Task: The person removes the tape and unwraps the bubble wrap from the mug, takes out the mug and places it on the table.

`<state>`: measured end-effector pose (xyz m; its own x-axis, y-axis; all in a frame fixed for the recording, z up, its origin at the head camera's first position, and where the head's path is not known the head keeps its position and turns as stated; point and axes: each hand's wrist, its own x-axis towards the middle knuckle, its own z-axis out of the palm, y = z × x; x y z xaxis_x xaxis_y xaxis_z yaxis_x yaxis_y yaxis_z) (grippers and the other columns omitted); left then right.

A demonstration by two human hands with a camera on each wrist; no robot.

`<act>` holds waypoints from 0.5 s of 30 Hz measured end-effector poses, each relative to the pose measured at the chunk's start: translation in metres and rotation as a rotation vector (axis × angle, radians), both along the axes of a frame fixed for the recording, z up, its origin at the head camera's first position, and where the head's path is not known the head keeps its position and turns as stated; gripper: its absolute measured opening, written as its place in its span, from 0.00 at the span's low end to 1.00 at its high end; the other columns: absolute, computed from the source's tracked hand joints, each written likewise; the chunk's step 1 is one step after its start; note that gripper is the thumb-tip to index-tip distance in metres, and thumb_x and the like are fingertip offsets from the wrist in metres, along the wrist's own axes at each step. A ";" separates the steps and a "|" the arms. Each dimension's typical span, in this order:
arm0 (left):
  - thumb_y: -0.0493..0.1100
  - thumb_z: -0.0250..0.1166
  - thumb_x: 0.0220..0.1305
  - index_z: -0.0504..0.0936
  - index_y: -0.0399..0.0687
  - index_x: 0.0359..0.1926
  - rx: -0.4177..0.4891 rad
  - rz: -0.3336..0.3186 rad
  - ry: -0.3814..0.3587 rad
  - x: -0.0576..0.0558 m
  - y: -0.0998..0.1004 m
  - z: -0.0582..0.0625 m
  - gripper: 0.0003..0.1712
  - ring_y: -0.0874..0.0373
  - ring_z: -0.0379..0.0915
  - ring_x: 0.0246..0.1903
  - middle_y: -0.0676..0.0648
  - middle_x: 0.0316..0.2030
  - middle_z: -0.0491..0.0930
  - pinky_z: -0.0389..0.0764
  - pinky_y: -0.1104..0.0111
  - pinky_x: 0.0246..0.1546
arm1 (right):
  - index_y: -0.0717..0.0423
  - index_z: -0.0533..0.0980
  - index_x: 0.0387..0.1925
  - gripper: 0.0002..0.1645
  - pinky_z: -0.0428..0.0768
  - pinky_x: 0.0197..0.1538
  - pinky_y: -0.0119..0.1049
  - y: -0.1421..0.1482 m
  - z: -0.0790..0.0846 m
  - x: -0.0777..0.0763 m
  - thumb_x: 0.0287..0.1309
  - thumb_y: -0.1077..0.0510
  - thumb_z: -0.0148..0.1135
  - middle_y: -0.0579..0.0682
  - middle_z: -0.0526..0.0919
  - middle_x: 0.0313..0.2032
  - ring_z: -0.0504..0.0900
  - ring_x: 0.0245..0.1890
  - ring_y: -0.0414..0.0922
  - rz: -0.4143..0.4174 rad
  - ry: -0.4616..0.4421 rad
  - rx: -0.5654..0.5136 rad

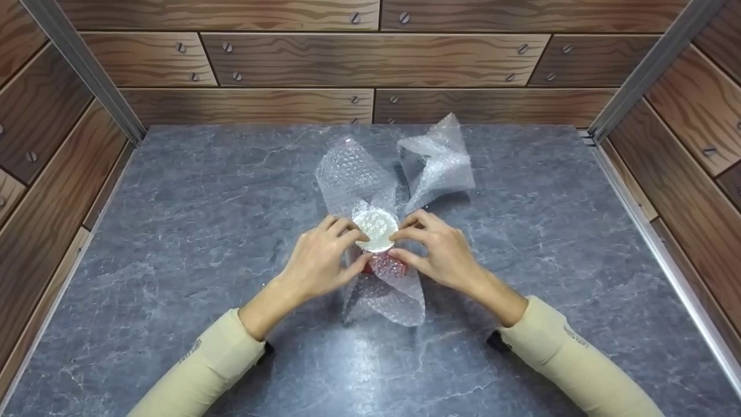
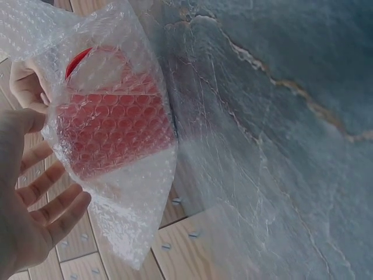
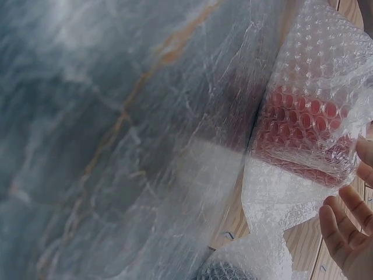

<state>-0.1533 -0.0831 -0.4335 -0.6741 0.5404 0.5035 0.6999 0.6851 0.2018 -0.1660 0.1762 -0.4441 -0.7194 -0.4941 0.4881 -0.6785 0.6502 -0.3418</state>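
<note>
A red mug (image 2: 116, 122) stands on the table inside a sheet of bubble wrap (image 3: 309, 52). Its handle shows through the film in the left wrist view, and its round whitish top (image 1: 377, 229) faces up in the head view. One end of the sheet spreads away behind the mug, another toward the front. My left hand (image 1: 320, 255) pinches the wrap at the left of the top, thumb below and fingertips right at the rim. From the other side my right hand (image 1: 441, 249) pinches it too, index fingertip at the rim and thumb lower on the red side.
Behind and to the right stands another crumpled, folded piece of bubble wrap (image 1: 440, 162). The grey marbled tabletop (image 1: 202, 191) is bounded by wood-patterned walls (image 1: 376, 58) and metal rails (image 1: 654, 226).
</note>
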 end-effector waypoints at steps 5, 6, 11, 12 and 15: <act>0.50 0.72 0.65 0.88 0.51 0.45 -0.006 0.006 0.009 0.000 -0.002 0.002 0.12 0.53 0.82 0.45 0.49 0.45 0.88 0.89 0.65 0.38 | 0.49 0.89 0.43 0.15 0.87 0.38 0.35 0.000 0.001 0.000 0.57 0.47 0.78 0.50 0.86 0.45 0.85 0.41 0.45 0.004 -0.003 -0.006; 0.50 0.72 0.65 0.88 0.51 0.45 -0.010 0.010 0.010 0.000 -0.003 0.002 0.12 0.54 0.82 0.45 0.49 0.45 0.88 0.89 0.65 0.38 | 0.49 0.89 0.43 0.15 0.87 0.38 0.35 0.000 0.001 0.000 0.57 0.47 0.78 0.50 0.86 0.45 0.85 0.41 0.45 0.004 -0.006 -0.005; 0.48 0.71 0.65 0.88 0.52 0.46 -0.028 0.027 0.000 0.002 -0.007 0.004 0.11 0.54 0.83 0.45 0.49 0.45 0.88 0.90 0.65 0.40 | 0.50 0.89 0.43 0.15 0.87 0.39 0.35 0.000 0.001 0.000 0.58 0.47 0.78 0.50 0.86 0.45 0.85 0.40 0.45 0.001 -0.018 -0.006; 0.48 0.71 0.66 0.88 0.52 0.46 -0.031 0.030 0.000 0.002 -0.008 0.004 0.11 0.54 0.83 0.45 0.49 0.45 0.88 0.90 0.65 0.40 | 0.50 0.89 0.43 0.14 0.87 0.39 0.35 0.000 0.001 0.000 0.58 0.48 0.78 0.50 0.86 0.45 0.85 0.40 0.45 0.001 -0.020 -0.006; 0.48 0.70 0.66 0.88 0.52 0.47 -0.035 0.037 0.004 0.003 -0.011 0.005 0.11 0.54 0.82 0.44 0.50 0.45 0.88 0.89 0.65 0.38 | 0.50 0.89 0.43 0.14 0.87 0.39 0.34 0.000 0.000 0.000 0.58 0.48 0.77 0.50 0.86 0.45 0.85 0.39 0.45 0.002 -0.026 -0.007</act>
<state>-0.1504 -0.0940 -0.4288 -0.6921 0.5322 0.4876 0.6746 0.7171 0.1749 -0.1663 0.1765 -0.4438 -0.7311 -0.4921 0.4726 -0.6704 0.6467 -0.3637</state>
